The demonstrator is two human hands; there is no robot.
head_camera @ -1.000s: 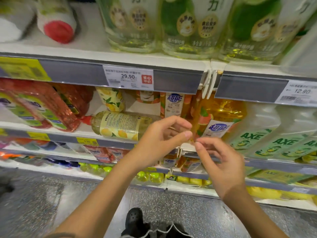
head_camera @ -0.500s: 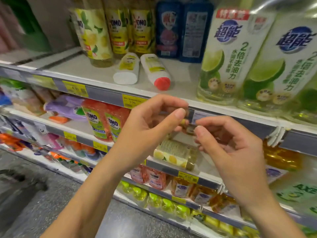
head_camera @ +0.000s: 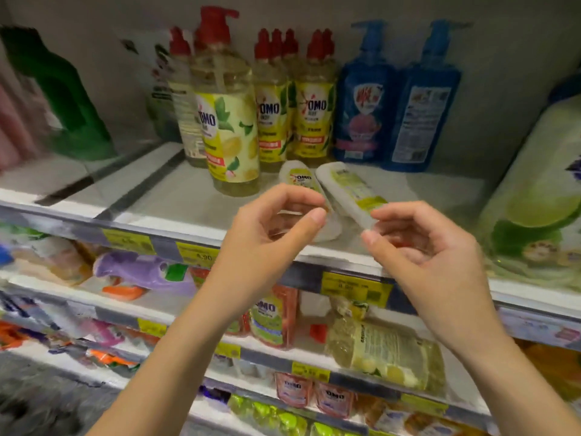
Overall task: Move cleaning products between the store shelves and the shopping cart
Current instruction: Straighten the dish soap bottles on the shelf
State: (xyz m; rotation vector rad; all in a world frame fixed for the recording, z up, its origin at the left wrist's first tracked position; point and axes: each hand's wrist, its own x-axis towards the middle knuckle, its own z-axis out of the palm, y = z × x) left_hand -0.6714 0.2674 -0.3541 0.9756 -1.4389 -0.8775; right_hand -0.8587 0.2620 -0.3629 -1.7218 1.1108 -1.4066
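My left hand [head_camera: 270, 237] and my right hand [head_camera: 427, 250] hover side by side in front of a store shelf [head_camera: 163, 196], fingers loosely curved, thumbs near forefingers, holding nothing that I can see. Just behind them two small white OMO bottles [head_camera: 300, 182] [head_camera: 352, 191] lie on their sides on that shelf. Behind those stand a tall yellow OMO pump bottle [head_camera: 232, 127] with a red pump, several smaller red-capped OMO bottles [head_camera: 314, 121], and two blue pump bottles [head_camera: 361, 111]. No shopping cart is in view.
A green jug [head_camera: 66, 102] stands at the far left and a big lime-printed refill pouch [head_camera: 534, 196] at the right. One shelf down, a yellow bottle [head_camera: 386, 350] lies on its side beside red OMO pouches [head_camera: 272, 316] and a purple bottle [head_camera: 141, 272].
The view has swung up from the lower shelves to the shelf with the OMO bottles. Both hands rose with it and drew slightly apart.
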